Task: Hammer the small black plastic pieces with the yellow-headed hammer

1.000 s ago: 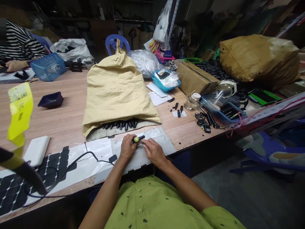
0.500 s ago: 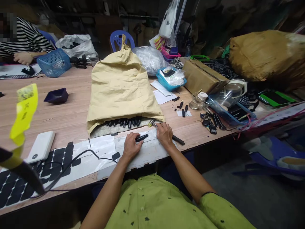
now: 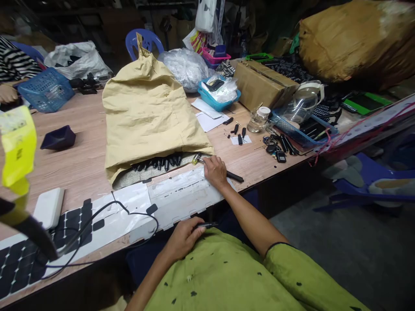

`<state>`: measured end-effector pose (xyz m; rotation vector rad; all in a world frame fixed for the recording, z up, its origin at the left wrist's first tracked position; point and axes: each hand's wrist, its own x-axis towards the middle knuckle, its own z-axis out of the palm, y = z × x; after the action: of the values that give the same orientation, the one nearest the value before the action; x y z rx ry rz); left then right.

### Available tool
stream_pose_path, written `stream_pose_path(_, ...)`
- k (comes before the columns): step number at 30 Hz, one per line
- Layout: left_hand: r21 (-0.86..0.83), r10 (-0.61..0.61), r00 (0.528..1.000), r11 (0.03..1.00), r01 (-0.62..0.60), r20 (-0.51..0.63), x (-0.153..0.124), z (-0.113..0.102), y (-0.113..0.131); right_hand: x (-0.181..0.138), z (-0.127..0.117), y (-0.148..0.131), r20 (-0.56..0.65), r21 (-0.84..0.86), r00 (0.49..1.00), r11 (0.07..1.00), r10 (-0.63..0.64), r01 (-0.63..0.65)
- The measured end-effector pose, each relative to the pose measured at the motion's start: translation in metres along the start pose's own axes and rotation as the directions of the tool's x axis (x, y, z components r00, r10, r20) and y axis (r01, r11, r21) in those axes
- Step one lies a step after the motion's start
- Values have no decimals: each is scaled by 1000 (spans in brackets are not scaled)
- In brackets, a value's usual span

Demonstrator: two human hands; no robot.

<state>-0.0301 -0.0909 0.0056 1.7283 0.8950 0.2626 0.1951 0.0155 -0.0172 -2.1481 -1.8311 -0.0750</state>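
My left hand (image 3: 184,236) is low, just off the table's front edge by the green shirt. Its fingers are closed on a slim black piece (image 3: 208,225) that points right; its exact kind is unclear. On the table, my right hand (image 3: 215,170) wraps round a small hammer (image 3: 234,176). The tool's yellowish, clear-looking head shows left of the fingers and its black handle comes out to the right. Under that hand lies a pale worn board (image 3: 181,194). Several black pen-like pieces (image 3: 158,163) poke from beneath a beige cloth sack (image 3: 152,116).
To the left, a black cable (image 3: 106,205) loops over white sheets near a white box (image 3: 49,207). A dark purple tray (image 3: 58,138) stands farther back. Rightward are a glass jar (image 3: 257,121), a blue basket (image 3: 301,131) and a cardboard box (image 3: 259,86). Another person's sleeve (image 3: 19,60) shows far left.
My left hand has drawn back from the board toward my body, taking the black piece with it. My right hand stays on the hammer. The whole view has shifted somewhat.
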Motion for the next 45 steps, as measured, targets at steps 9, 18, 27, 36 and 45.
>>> stream_pose_path(9, 176, -477, 872, 854, 490, -113, 9, 19, -38, 1, -1, -3, -6, 29, 1000, 999, -16, 16)
stream_pose_path(18, 68, -187, 965, 977, 202, -186, 42, -39, 27, -1, -3, -6, -6, 34, 1000, 999, -12, 12)
stream_pose_path(27, 330, -72, 592, 774, 541, -803, 159, -119, 27, 0, -5, -10, 5, 35, 1000, 999, -18, 17)
stream_pose_path(36, 482, 14, 665, 700, 526, -747, 161, -116, 9, 0, -4, -7, 2, 31, 1000, 999, -14, 14)
stream_pose_path(45, 524, 160, 785, 819, 233, -599, 97, -100, 0, -1, -3, -7, -1, 20, 1000, 1000, -2, 2)
